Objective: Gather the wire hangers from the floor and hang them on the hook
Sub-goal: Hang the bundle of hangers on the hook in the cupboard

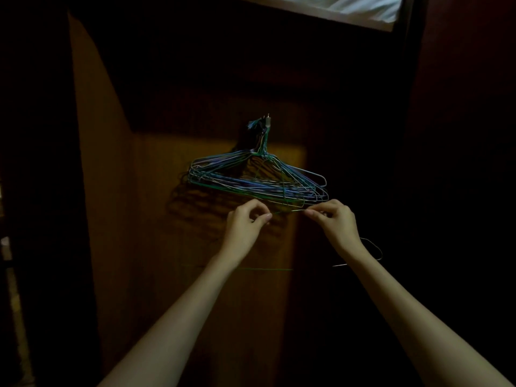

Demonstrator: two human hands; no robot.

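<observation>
Wire, thin and coloured blue, green and silver, makes up the bundle of hangers (pixel 258 177) already strung on the hook (pixel 267 120), which sticks out of a brown wooden panel (pixel 117 191).

From the head camera, the only view, both hands are raised just under that bundle. The left hand (pixel 247 223) has thumb and forefinger drawn together near one end of a green wire (pixel 289 210); the right hand (pixel 336 222) pinches the other end, fingers curled. The light is dim, so I cannot say for sure that the left fingers actually touch the wire. A silver hanger (pixel 371 251) shows behind the right wrist, and a green strand (pixel 265 269) runs between the forearms; both probably belong to what the hands carry.

Risks, as I judge them: the held wire could snag in the hanging tangle and drag hangers off the hook, or the crowded hook could refuse another loop and shed it to the floor.

No container appears anywhere.
</observation>
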